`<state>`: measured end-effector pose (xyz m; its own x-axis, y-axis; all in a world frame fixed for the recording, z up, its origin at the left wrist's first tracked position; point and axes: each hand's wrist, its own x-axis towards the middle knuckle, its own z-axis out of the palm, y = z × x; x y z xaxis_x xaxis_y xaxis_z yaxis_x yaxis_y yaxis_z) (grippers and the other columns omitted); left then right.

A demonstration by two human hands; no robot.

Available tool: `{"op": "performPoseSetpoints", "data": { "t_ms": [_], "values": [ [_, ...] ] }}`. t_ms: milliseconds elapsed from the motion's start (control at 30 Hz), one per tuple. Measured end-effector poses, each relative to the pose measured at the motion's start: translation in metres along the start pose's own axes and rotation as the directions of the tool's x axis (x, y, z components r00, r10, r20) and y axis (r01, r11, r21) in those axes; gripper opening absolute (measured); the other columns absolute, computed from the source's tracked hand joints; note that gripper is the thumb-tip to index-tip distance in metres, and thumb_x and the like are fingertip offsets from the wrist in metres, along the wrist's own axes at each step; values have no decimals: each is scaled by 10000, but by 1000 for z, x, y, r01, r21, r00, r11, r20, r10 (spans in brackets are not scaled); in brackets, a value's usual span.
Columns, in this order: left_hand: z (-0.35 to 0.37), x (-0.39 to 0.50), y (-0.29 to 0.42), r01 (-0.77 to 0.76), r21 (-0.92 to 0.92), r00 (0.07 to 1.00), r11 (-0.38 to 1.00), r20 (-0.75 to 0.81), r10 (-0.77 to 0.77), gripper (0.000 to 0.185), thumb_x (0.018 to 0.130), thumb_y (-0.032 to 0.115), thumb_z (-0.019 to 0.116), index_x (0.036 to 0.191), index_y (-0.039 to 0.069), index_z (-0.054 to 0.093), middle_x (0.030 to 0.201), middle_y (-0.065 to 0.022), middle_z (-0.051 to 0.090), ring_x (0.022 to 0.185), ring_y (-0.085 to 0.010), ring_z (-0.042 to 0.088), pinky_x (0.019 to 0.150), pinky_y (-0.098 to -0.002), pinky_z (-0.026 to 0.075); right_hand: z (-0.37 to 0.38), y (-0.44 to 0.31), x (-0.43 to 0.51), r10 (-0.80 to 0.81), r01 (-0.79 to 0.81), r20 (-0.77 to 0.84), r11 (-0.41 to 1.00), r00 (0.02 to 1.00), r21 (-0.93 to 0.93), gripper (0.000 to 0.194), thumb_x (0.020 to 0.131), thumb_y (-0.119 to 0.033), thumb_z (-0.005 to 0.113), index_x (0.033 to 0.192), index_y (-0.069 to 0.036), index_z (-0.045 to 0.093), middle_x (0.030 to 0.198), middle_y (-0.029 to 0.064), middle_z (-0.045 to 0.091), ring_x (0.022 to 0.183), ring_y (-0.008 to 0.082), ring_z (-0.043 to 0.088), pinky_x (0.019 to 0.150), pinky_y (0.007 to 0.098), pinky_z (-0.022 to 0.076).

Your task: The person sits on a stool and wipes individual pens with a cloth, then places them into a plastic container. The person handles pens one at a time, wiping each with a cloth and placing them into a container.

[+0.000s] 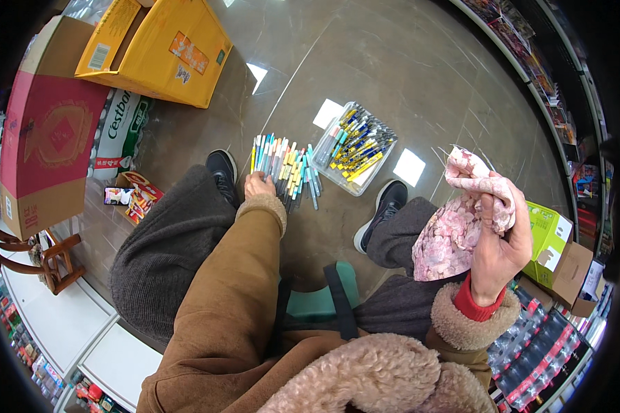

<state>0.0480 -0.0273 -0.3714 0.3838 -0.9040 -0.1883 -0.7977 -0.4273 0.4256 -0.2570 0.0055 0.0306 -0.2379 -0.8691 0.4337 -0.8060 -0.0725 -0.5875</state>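
A pink floral cloth (444, 240) hangs from my right hand (504, 232), bunched between thumb and fingers. Down at the floor, my left hand (259, 185) rests at the near left edge of a spread of pens and markers (289, 168); the fingertips are partly hidden, so whether they grip one is unclear. Just right of that spread stands a clear plastic box (360, 190) filled with yellow, blue, grey and teal pens (361, 142).
Yellow carton (155, 57), red and brown carton (51, 129) and wrapped bottles (119, 129) stand left. A small open box (139, 193) lies near my left shoe (222, 175). Green carton (545, 237) and bottle packs (535, 351) are right, below shelves (542, 93).
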Motion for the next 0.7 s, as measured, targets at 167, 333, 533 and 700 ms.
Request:
{"op": "performPoseSetpoints", "data": {
  "t_ms": [167, 333, 533, 700],
  "values": [
    [4, 11, 2, 159, 36, 973, 987, 165, -163, 186, 770, 182, 717, 894, 63, 647, 920, -153, 643, 920, -331, 616, 816, -429, 485, 3, 0, -1, 30, -30, 24, 999, 999, 35, 266, 790, 62, 677, 1046, 58, 604, 960, 122, 643, 873, 186, 621, 769, 282, 489],
    [-5, -1, 13, 252, -43, 953, 967, 187, -240, 163, 788, 135, 675, 918, 76, 596, 925, -148, 647, 941, -357, 604, 851, -471, 461, 9, -1, -5, 75, -82, 54, 986, 996, 145, 298, 774, 80, 684, 1060, 45, 607, 952, 111, 645, 857, 170, 622, 753, 262, 486],
    [-63, -4, 96, 122, -777, 986, 618, 164, 13, 235, 850, 76, 633, 1058, -31, 647, 943, -125, 689, 882, -185, 646, 821, -318, 506, 19, -4, -4, 67, -79, 55, 965, 996, 248, 266, 829, 5, 681, 1086, 23, 617, 861, 43, 635, 771, 70, 558, 674, 214, 461],
    [-157, -57, 212, -85, -959, 921, 270, 28, 389, 214, 875, 64, 638, 1076, -8, 635, 854, -36, 660, 769, -104, 606, 717, -261, 518, 23, -8, 4, 133, -129, 22, 882, 991, 454, 188, 898, -68, 637, 1055, 34, 621, 899, 3, 645, 778, 40, 546, 690, 194, 450]
  ]
}}
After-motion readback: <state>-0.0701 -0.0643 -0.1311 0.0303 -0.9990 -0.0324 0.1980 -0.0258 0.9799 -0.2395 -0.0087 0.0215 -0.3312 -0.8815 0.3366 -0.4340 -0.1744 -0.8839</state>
